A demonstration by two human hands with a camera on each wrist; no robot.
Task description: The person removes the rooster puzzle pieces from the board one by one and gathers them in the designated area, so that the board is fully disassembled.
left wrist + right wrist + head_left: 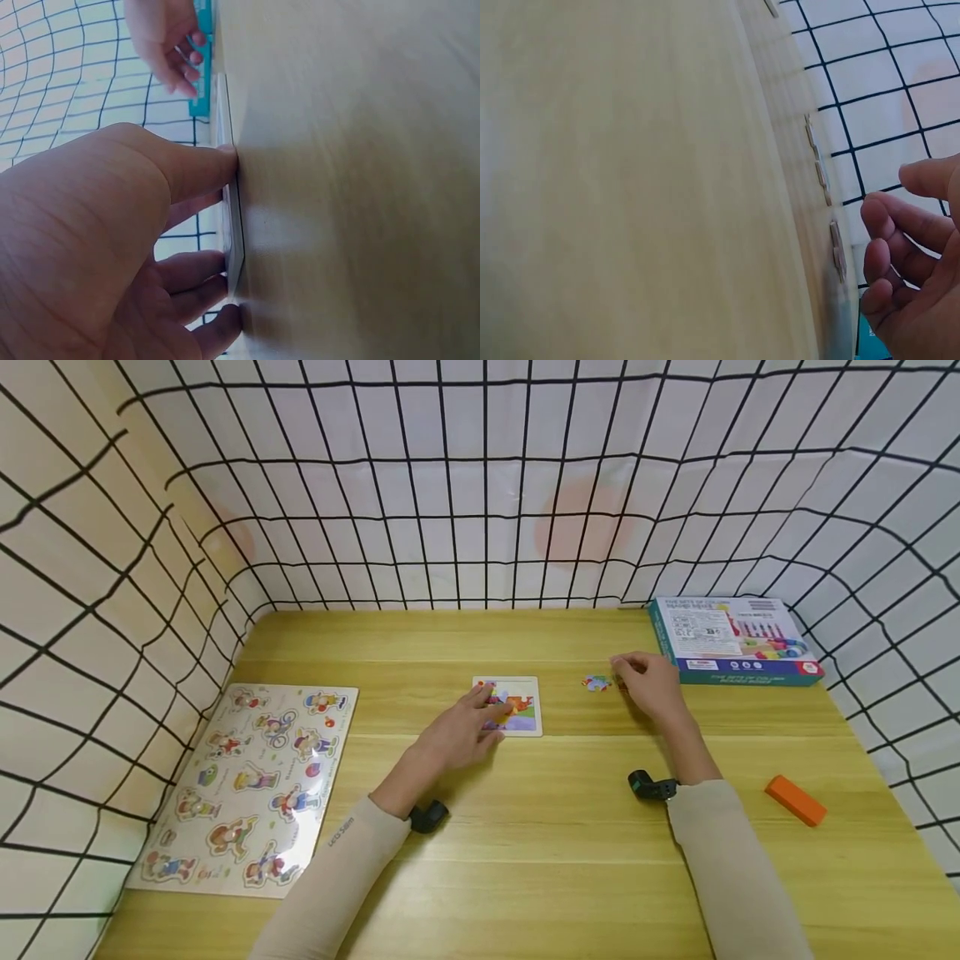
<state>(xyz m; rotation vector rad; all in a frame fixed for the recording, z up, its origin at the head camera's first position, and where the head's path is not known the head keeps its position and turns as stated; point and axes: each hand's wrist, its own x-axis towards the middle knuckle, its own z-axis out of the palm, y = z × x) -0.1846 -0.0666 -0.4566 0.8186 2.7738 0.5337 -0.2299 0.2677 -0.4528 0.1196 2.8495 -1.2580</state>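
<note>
1. Nothing showed pinched in the right hand (649, 683): in the right wrist view its thumb stood well off the loosely bent fingers. The left hand (463, 725) lay over the puzzle (538, 710), fingers on top, thumb at its lower edge.
2. At the middle of the head view sat the puzzle; loose pieces (597, 682) lay right of it, beside the right fingertips.
3. Both looked light, thin and stiff, perhaps card or wood. Pieces seemed apt to skid on the smooth table (525, 827), and their tabs to suffer if forced.
4. For a piece, the surest hold looked to be a thumb-and-finger pinch on opposite edges, clear of the tabs; for the puzzle, light pressure on its border.
5. Only the head view gave the printed colours. The left wrist view added the puzzle's slim edge, mid-frame, with the thumb touching it. The right wrist view caught pieces edge-on, right of centre, the fingertips just beside them and seemingly apart.
</note>
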